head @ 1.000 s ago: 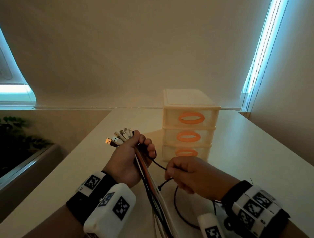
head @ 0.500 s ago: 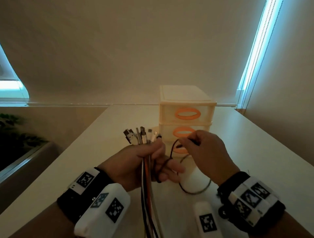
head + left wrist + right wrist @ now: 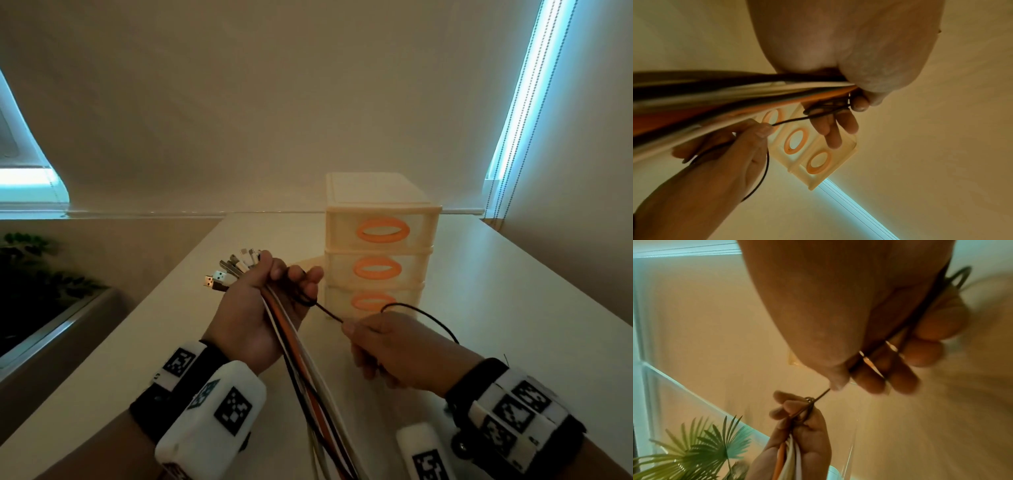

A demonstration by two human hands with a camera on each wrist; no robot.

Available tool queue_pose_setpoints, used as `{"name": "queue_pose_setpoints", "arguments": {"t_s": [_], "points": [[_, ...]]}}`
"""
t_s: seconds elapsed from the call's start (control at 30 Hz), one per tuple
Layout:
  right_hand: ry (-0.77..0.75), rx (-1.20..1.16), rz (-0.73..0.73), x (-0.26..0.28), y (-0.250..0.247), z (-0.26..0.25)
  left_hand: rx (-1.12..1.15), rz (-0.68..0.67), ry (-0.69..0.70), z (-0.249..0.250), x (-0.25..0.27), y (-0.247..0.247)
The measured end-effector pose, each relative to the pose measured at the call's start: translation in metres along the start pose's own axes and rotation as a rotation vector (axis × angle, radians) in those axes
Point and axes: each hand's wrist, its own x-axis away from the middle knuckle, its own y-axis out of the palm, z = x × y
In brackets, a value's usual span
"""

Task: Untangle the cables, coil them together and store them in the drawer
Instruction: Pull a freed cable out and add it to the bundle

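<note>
The left hand (image 3: 255, 318) is raised above the counter (image 3: 513, 308), its fingers (image 3: 298, 277) curled round a bundle of cables (image 3: 298, 363) in white, orange and black. The USB plugs (image 3: 233, 270) fan out past the thumb side of the fist, toward the counter's left edge, while the long run of the bundle hangs down and back toward the person, out of the bottom of the head view. A thin black cord (image 3: 329, 313) is looped several times around the left fingers and runs taut across the short gap to the right hand (image 3: 397, 356), whose thumb and forefinger pinch it; the other right fingers (image 3: 900, 379) are curled loosely beneath, pressed side by side, with more of the cord passing through the palm. Beyond the pinch the cord arcs over the back of the right hand toward the wrist. Just behind both hands, toward the counter's far edge, stands a cream three-drawer unit (image 3: 380, 240) with orange oval handles, all three drawers closed. A green plant (image 3: 701, 449) sits off the counter's left side.
</note>
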Motion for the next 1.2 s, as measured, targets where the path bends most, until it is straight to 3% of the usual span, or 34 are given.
{"name": "queue_pose_setpoints", "arguments": {"t_s": [0.1,0.27,0.33,0.43,0.47,0.6,0.67,0.73,0.87,0.93,1.03,1.13,1.2], "points": [[-0.082,-0.028,0.103,0.0,-0.004,0.001,0.003,0.01,-0.006,0.003,-0.001,-0.001],[-0.041,-0.186,-0.261,0.006,-0.003,-0.001,0.049,0.031,0.022,0.008,-0.004,-0.005],[-0.018,-0.175,-0.207,0.005,-0.006,0.003,0.066,0.008,0.021,0.011,-0.005,-0.005],[-0.011,-0.105,0.048,-0.001,-0.013,0.011,0.07,-0.006,0.028,0.013,-0.008,-0.007],[-0.006,-0.109,0.072,-0.002,-0.015,0.013,0.074,-0.004,0.029,0.013,-0.009,-0.008],[0.054,-0.242,-0.169,0.003,-0.014,0.012,0.089,-0.029,0.014,0.015,-0.008,-0.009],[0.091,-0.203,-0.196,0.003,-0.016,0.012,0.086,-0.102,-0.005,0.02,-0.007,-0.009],[0.125,-0.17,-0.121,-0.002,-0.018,0.013,0.013,-0.254,-0.085,0.025,-0.003,-0.009],[0.046,-0.038,0.388,-0.008,-0.02,0.018,-0.485,-0.507,-0.335,0.012,0.011,-0.004],[-0.06,-0.072,0.54,-0.007,-0.016,0.016,-0.619,-0.572,-0.428,0.003,0.016,-0.002],[-0.209,-0.242,0.503,-0.002,-0.009,0.001,-0.572,-0.434,-0.444,0.0,0.017,0.003],[-0.325,-0.335,0.241,0.008,-0.003,-0.014,-0.498,-0.228,-0.263,-0.002,0.011,0.003],[-0.298,-0.278,0.163,0.008,0.001,-0.013,-0.368,-0.11,-0.148,-0.002,0.006,0.004]]}}
